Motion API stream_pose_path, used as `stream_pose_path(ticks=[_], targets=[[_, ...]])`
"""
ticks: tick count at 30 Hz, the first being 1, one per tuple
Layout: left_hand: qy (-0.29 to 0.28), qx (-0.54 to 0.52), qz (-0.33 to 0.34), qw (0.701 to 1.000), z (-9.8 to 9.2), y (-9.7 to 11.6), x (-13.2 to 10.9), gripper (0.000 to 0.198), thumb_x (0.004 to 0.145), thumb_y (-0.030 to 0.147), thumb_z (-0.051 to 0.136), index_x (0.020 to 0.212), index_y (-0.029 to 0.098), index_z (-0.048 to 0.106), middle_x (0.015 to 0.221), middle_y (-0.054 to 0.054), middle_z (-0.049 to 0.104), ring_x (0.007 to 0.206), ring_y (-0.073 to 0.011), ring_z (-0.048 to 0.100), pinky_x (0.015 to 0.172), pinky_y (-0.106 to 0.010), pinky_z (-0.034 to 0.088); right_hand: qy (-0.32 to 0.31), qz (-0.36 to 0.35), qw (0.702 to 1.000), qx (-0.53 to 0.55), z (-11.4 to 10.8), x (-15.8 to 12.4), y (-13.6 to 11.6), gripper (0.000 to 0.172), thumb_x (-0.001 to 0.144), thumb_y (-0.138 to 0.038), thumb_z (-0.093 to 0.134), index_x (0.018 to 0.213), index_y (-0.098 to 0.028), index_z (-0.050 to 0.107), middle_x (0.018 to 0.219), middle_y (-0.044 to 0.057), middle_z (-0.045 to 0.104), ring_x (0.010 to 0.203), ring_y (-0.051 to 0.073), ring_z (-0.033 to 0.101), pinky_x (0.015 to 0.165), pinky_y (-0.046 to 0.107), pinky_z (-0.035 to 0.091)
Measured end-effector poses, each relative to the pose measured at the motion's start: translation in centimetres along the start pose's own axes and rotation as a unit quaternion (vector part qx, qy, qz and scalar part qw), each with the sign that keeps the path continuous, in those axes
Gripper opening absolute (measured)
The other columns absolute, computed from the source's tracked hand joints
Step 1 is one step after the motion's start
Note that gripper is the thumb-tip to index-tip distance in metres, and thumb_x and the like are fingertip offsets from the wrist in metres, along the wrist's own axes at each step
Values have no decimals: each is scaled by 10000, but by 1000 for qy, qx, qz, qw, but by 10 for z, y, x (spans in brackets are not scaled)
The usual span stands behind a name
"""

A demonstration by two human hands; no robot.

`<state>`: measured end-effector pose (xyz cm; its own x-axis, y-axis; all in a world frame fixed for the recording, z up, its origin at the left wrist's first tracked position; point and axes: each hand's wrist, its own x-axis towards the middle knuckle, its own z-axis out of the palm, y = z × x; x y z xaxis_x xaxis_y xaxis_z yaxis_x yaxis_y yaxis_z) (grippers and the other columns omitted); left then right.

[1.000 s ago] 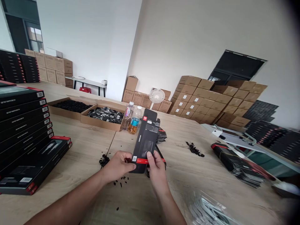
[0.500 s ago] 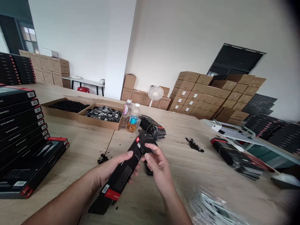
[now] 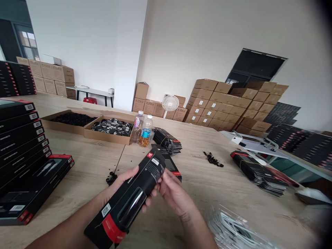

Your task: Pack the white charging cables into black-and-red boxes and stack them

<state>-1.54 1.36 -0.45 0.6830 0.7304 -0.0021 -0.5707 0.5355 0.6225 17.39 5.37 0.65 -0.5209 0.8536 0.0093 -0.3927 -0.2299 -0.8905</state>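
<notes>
A black-and-red packaging box (image 3: 135,188) with a shiny clear window is held slanted above the table, its upper end pointing away from me. My left hand (image 3: 127,178) grips its left side, thumb on top and fingers reaching underneath. At the right edge, near the upper end, my right hand (image 3: 175,190) pinches the card with the thumb. The box looks bowed rather than flat. Just behind it another black box (image 3: 172,166) lies on the table, partly hidden. A banded stack of flat black boxes (image 3: 168,140) is farther back.
Black boxes (image 3: 22,138) are stacked at left. Two cartons hold small black parts (image 3: 74,118) and round black pieces (image 3: 112,127), beside two bottles (image 3: 145,131). More banded flat boxes (image 3: 256,171) and clear plastic packs with white cables (image 3: 236,226) lie at right.
The box has come nearer and turned, showing more of its printed side, and its window now looks bulged and shiny. My right hand has moved onto its right edge.
</notes>
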Motion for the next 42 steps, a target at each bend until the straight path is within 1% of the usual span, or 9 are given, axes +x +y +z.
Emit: stream_pose_path(ticks=[5, 8, 11, 17, 21, 27, 32, 39, 42], targets=[[82, 102, -21, 991, 12, -17, 9, 808, 775, 827, 416, 952, 99, 718, 846, -120, 717, 730, -237, 679, 677, -332, 521, 32, 24, 999, 17, 7, -2, 14, 410, 715, -583, 786, 793, -190, 697, 559, -9, 648, 437, 133, 549, 443, 247, 413], [201, 345, 116, 910, 24, -16, 9, 632, 834, 723, 504, 836, 128, 716, 821, -75, 722, 771, -224, 649, 690, -293, 474, 95, -20, 995, 2, 9, 4, 9, 327, 663, -453, 866, 810, -191, 738, 654, 11, 721, 544, 161, 633, 547, 274, 491], [227, 481, 158, 832, 26, -8, 7, 485, 883, 585, 550, 755, 141, 694, 748, -25, 703, 706, -180, 603, 644, -255, 435, 122, -48, 991, -37, 12, 7, 4, 295, 722, -438, 828, 886, -202, 760, 772, 30, 766, 677, 196, 688, 684, 322, 535], [329, 309, 195, 871, 9, 15, 6, 373, 759, 509, 704, 749, 137, 688, 619, -20, 680, 551, -159, 591, 534, -250, 460, 49, -14, 995, -90, 26, 5, 20, 335, 729, -471, 813, 911, -197, 746, 808, 30, 765, 722, 207, 695, 712, 334, 536], [375, 264, 238, 856, 0, 22, 5, 376, 752, 511, 689, 765, 134, 695, 630, -37, 703, 557, -175, 629, 548, -270, 503, 32, 24, 997, -72, 28, 6, 31, 347, 755, -506, 777, 872, -182, 734, 776, 38, 748, 670, 195, 672, 697, 342, 530], [363, 401, 198, 818, 1, 17, 4, 412, 752, 453, 727, 1007, 129, 722, 668, -17, 697, 533, -153, 622, 446, -213, 430, 161, -74, 975, -137, 12, 14, 24, 610, 735, -522, 786, 1259, -262, 615, 799, -9, 710, 775, 203, 660, 764, 341, 519], [368, 429, 190, 803, 4, 11, 3, 771, 787, 469, 716, 1445, 242, 385, 693, 62, 601, 447, -102, 545, 386, -182, 353, 133, -59, 984, -105, 11, 13, 17, 643, 735, -448, 806, 1312, -286, 572, 899, 2, 724, 887, 220, 666, 828, 353, 511], [285, 392, 236, 842, 0, 8, 8, 371, 881, 517, 580, 1086, 208, 558, 743, 39, 601, 612, -116, 543, 560, -216, 410, 110, -71, 987, -93, 9, 16, 23, 281, 729, -455, 802, 884, -249, 691, 731, -26, 681, 645, 156, 601, 607, 263, 477], [254, 404, 226, 849, 5, 11, 5, 300, 898, 489, 568, 975, 199, 570, 786, 28, 602, 671, -122, 537, 621, -227, 422, 133, -51, 987, -75, 3, 18, 24, 340, 739, -531, 766, 700, -220, 634, 562, -43, 588, 485, 125, 508, 462, 233, 391]])
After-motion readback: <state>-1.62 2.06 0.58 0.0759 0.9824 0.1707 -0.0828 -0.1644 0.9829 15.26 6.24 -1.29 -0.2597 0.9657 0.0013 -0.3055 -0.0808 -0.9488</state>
